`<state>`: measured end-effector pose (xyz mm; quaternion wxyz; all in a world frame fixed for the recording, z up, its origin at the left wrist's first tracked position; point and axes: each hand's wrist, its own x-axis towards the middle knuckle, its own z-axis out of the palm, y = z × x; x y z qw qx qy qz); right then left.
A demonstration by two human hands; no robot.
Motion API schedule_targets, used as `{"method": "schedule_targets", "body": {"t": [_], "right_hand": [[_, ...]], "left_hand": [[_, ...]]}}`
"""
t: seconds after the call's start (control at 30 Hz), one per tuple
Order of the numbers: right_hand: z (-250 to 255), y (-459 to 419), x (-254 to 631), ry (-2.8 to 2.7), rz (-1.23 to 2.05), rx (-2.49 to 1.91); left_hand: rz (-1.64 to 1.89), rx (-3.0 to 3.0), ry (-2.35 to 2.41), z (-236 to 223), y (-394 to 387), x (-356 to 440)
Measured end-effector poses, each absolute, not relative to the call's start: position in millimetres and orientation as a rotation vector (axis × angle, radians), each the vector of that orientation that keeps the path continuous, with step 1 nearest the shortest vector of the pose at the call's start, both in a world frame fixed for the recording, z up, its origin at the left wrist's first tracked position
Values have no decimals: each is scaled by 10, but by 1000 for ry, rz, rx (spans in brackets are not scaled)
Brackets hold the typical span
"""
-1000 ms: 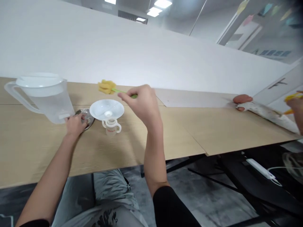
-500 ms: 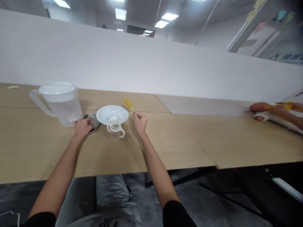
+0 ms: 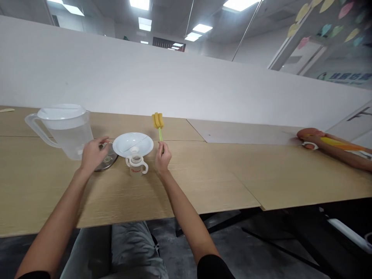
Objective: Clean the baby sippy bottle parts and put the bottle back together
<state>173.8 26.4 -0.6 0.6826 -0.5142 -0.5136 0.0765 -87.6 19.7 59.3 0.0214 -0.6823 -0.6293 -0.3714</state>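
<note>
My right hand [image 3: 163, 157] is closed round the green handle of a bottle brush, whose yellow sponge head [image 3: 158, 120] points up. My left hand [image 3: 94, 153] hovers over a round metal plate [image 3: 100, 167], thumb and fingers apart; something clear on the plate is partly hidden beneath the fingers. Between my hands stands a small two-handled bottle [image 3: 136, 166], uncapped, with red lettering. Just behind it, a white bowl [image 3: 145, 144] contains a small white round piece [image 3: 134, 150] and a thin straw-like stick.
A large clear pitcher [image 3: 71, 135] with a white lid stands left of the plate. At far left lies a flat pale piece [image 3: 7, 110]. On the right, another person's arm [image 3: 340, 151] reaches over the table beside orange-brown and yellow objects. A white partition [image 3: 174, 85] borders the table's back.
The brush has swung from a leftward tilt to nearly upright in my right hand. My left hand has lifted slightly and its fingers have spread. The view has shifted a little to the right.
</note>
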Motion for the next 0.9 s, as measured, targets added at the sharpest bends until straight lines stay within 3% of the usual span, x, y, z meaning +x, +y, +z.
{"method": "schedule_targets", "body": {"t": [0.1,0.2,0.43,0.63,0.9], "right_hand": [[-32,263,1729,-1179,170,-1182],[-43,249,1735,-1251,168,-1236],[-10,228,1734,-1237,121,-1257],[53,197,1715,-1306,10,-1210],[1133,-1290,1296,-1892,-592,-941]], "left_hand": [[-828,-2359,-1733,797,425,-511],[-213,-2556,-1816,889,692,-152],[-6,-2563,-1876,663,938,77],[-215,-2557,-1791,701,841,-84],[-1281,-2361,-1661,651,455,-444]]}}
